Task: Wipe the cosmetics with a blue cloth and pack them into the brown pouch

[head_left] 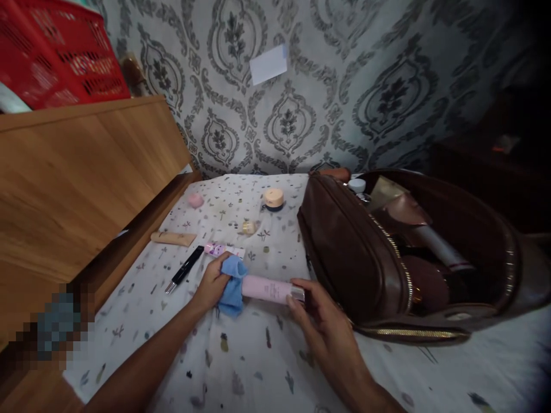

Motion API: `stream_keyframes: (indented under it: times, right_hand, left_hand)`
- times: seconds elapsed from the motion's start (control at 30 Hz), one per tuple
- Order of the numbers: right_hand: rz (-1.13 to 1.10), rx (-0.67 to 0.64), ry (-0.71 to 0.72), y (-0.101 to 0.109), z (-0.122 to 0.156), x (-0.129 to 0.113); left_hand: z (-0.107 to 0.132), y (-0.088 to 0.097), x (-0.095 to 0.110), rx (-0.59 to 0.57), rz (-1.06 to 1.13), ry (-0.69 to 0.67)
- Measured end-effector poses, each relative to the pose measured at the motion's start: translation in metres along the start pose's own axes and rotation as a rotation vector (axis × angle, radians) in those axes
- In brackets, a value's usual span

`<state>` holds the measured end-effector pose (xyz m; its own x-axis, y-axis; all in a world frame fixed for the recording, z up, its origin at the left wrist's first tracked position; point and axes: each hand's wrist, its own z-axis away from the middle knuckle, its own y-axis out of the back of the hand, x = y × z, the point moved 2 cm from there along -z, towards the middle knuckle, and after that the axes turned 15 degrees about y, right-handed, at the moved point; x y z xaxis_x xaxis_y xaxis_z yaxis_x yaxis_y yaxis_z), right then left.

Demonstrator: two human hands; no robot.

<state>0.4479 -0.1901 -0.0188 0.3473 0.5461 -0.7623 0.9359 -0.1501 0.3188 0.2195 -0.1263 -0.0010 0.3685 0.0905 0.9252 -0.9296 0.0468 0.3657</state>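
A pale pink cosmetic tube lies level between my two hands above the patterned sheet. My left hand grips a blue cloth, which is wrapped around the tube's left end. At the other end, the fingers of my right hand pinch the shiny silver cap. Just beyond my left hand lies a small pink and white tube. A black pen-like stick with a silver end and a beige tube rest farther left.
An open brown bag holding several cosmetics stands at right. Farther back on the sheet are a peach round jar, a small gold-and-cream pot and a pink puff-like item. A wooden headboard borders the left, with a red basket above.
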Motion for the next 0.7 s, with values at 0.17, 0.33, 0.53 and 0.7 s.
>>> stream_keyframes:
  times: [0.17,0.33,0.53,0.7]
  right_hand:
    - [0.049,-0.035,-0.016,0.002,-0.001,0.007]
    - [0.035,-0.026,0.019,0.002,-0.002,0.008]
    - [-0.006,-0.094,0.083,0.004,-0.006,0.002]
    - [-0.039,-0.228,0.058,0.005,-0.006,-0.001]
  left_hand:
    - [0.004,-0.001,0.0,0.017,-0.041,-0.026]
    - [0.004,-0.002,0.001,0.037,-0.05,-0.029]
    - [-0.001,0.005,-0.009,0.092,0.035,0.019]
    - [-0.001,0.01,-0.007,0.186,0.115,0.097]
